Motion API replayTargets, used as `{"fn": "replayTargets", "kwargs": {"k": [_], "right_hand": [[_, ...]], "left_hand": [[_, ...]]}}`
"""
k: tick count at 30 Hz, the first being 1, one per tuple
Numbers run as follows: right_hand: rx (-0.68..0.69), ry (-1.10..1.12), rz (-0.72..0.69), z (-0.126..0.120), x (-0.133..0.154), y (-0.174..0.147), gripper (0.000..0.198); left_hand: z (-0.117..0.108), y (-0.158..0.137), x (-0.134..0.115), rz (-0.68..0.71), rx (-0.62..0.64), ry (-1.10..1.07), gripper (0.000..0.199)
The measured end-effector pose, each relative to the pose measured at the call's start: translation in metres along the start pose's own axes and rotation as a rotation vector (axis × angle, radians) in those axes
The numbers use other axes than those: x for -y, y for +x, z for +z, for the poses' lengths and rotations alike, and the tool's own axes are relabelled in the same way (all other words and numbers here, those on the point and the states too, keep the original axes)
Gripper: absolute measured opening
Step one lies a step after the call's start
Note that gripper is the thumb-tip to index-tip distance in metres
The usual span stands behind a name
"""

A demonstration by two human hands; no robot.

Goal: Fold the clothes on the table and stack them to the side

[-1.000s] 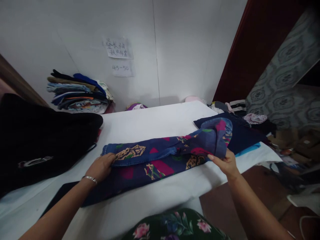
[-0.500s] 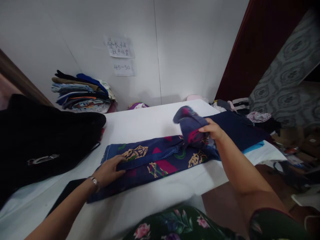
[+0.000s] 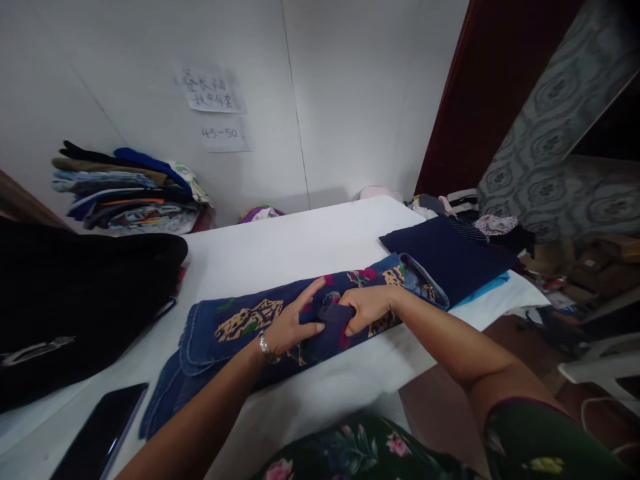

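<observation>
A dark blue patterned denim garment (image 3: 250, 320), folded into a long strip, lies across the white table. It looks like a jacket or shirt, with tan, magenta and green motifs. My right hand (image 3: 369, 308) is closed on a bunched dark piece of it, which looks like a sleeve, at the strip's middle. My left hand (image 3: 295, 325) rests on the cloth just left of that, thumb and fingers spread around the near side of the bunch. A curled denim edge stands up a little at the garment's right end.
A black garment (image 3: 75, 293) lies at left, with a phone (image 3: 103, 430) near the front edge. Folded clothes (image 3: 135, 190) are stacked behind it. Navy folded cloth (image 3: 450, 257) lies at right on the white table (image 3: 270, 250). Paper notes (image 3: 215, 100) hang on the wall.
My right hand has brought the raised piece of garment down and left onto the strip. My left hand has slid right from the strip's left end. The view has shifted right, and the phone shows more fully.
</observation>
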State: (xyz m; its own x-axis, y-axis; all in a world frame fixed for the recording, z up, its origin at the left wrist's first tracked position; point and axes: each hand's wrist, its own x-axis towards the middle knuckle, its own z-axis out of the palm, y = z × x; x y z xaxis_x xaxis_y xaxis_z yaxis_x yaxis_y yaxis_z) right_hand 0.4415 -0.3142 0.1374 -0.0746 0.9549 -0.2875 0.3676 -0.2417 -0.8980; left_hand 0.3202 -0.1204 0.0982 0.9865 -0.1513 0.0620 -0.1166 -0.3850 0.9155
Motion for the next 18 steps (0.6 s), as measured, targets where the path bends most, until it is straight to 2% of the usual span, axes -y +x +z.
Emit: {"fn": "replayTargets", "kwargs": {"k": [2, 4, 6, 8, 10, 12, 13, 15, 18], "right_hand": [[0.002, -0.045, -0.013, -0.002, 0.004, -0.002, 0.022], [-0.037, -0.099, -0.014, -0.006, 0.005, -0.008, 0.022], [-0.105, -0.101, -0.022, -0.014, -0.003, -0.019, 0.026], [-0.241, -0.036, -0.053, -0.026, -0.019, -0.036, 0.031], [-0.479, 0.015, -0.043, -0.042, -0.043, -0.057, 0.036], [-0.748, -0.034, 0.062, -0.057, -0.07, -0.077, 0.044], [-0.838, -0.092, 0.116, -0.064, -0.083, -0.085, 0.049], [-0.906, -0.247, 0.21, -0.076, -0.105, -0.095, 0.06], [-0.818, -0.466, 0.315, -0.087, -0.124, -0.098, 0.068]], "left_hand": [[0.001, 0.014, -0.013, 0.029, 0.114, 0.042, 0.076], [0.001, 0.025, -0.022, 0.011, 0.166, 0.152, 0.059], [-0.002, 0.031, -0.029, -0.003, 0.153, 0.31, 0.031], [-0.011, 0.032, -0.037, -0.001, 0.124, 0.394, 0.02], [-0.026, 0.029, -0.047, 0.002, 0.118, 0.374, 0.022], [-0.046, 0.025, -0.058, -0.056, 0.11, 0.347, 0.025], [-0.056, 0.022, -0.063, -0.115, 0.099, 0.356, 0.028], [-0.077, 0.019, -0.069, -0.266, 0.079, 0.396, 0.036], [-0.102, 0.017, -0.071, -0.404, 0.108, 0.4, 0.045]]}}
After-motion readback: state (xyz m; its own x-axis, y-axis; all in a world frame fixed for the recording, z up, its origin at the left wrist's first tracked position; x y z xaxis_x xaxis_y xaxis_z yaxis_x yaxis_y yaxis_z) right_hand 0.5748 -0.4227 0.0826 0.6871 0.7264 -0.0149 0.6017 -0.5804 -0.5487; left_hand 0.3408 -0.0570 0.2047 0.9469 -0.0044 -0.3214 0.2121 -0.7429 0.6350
